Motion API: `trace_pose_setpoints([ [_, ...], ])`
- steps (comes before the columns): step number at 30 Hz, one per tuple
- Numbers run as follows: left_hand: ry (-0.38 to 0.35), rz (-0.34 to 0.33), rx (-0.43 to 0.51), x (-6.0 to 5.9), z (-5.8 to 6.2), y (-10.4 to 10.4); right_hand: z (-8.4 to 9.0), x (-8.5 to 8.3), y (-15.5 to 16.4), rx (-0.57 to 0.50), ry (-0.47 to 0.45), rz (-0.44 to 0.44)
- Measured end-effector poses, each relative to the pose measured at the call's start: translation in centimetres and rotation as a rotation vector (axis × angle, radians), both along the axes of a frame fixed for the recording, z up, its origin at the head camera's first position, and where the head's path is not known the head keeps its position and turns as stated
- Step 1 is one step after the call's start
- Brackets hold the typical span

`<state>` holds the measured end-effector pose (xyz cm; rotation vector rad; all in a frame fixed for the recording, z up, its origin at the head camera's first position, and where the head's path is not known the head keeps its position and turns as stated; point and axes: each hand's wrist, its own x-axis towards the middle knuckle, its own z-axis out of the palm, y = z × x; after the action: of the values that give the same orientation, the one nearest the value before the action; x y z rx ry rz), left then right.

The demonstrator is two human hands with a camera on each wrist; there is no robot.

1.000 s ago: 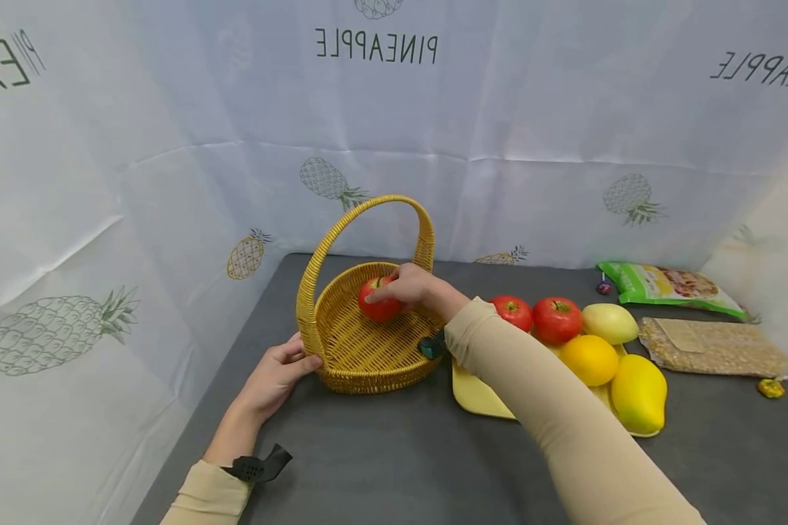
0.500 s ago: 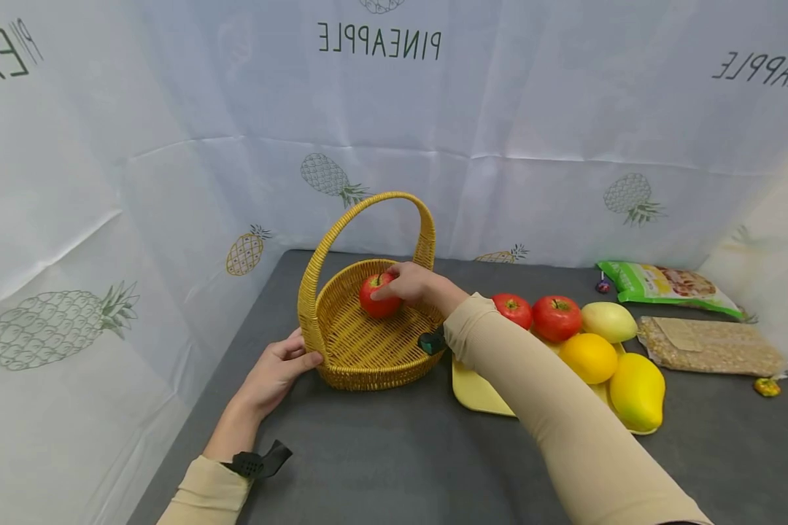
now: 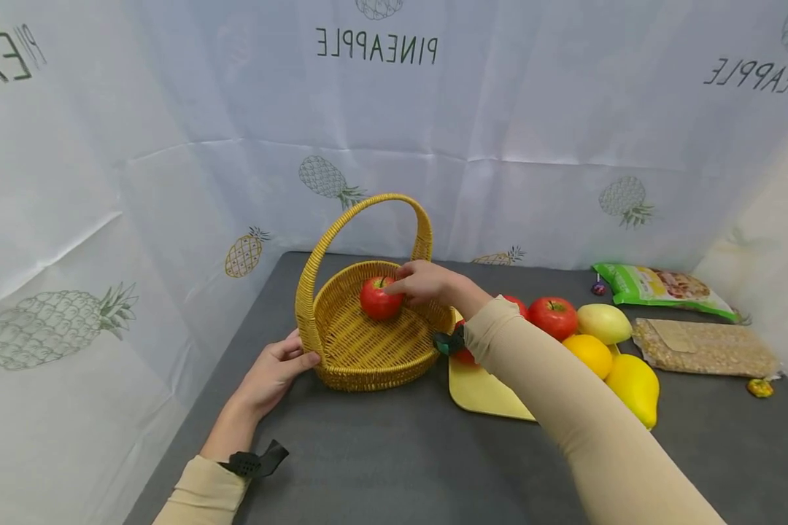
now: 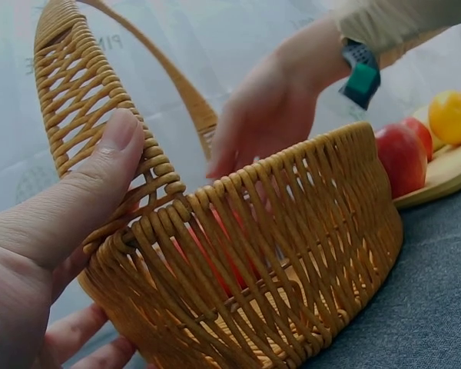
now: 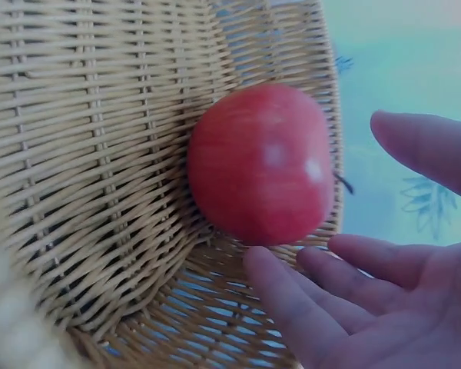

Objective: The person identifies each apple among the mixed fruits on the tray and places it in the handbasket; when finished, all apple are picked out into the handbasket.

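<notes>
Right hand (image 3: pixel 430 283) displacement since the preceding head frame: a slight shift to the right, off the round red apple with a dark stem (image 3: pixel 377 299); the apple lies in place on the floor of the round golden-yellow wicker basket (image 3: pixel 368 381), toward its rear wall. The right hand is spread wide, thumb well clear of the fingers, and has hold of nothing; in the right wrist view the fingertips stand just beside the apple, and light contact at one fingertip cannot be ruled out. The left hand (image 3: pixel 269 375) grips the basket's left side, thumb laid against the base of the tall arched handle (image 3: pixel 310 292) and fingers on the outer wall below; the gap between them is only as wide as the wicker. Right of the basket, partly covered by the right forearm, is a pale yellow tray (image 3: pixel 489 396) bearing more red apples (image 3: pixel 553 318), a pale yellow-green oval fruit (image 3: pixel 604 324), a round orange-yellow fruit (image 3: pixel 589 355) and a smooth yellow mango-shaped fruit (image 3: pixel 633 386). Farther right, a green printed plastic packet (image 3: pixel 666 290) lies behind a clear bag of tan grains (image 3: pixel 705 346) on the dark grey tabletop (image 3: pixel 368 459).
</notes>
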<state>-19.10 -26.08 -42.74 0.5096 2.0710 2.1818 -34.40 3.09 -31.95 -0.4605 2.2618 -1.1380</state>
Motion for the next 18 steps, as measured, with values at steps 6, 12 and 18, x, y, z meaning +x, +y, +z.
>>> trace_pose_setpoints([
  [6,-0.001,-0.001,-0.001,0.1,0.0,-0.2,0.6,1.3,2.0,-0.031,0.001,0.011],
  [12,0.003,-0.002,-0.011,0.0,0.2,-0.1,1.2,2.2,4.2,-0.076,-0.014,0.001],
  [18,-0.006,0.001,0.001,0.0,0.1,-0.1,2.1,3.3,5.7,-0.097,0.002,-0.002],
])
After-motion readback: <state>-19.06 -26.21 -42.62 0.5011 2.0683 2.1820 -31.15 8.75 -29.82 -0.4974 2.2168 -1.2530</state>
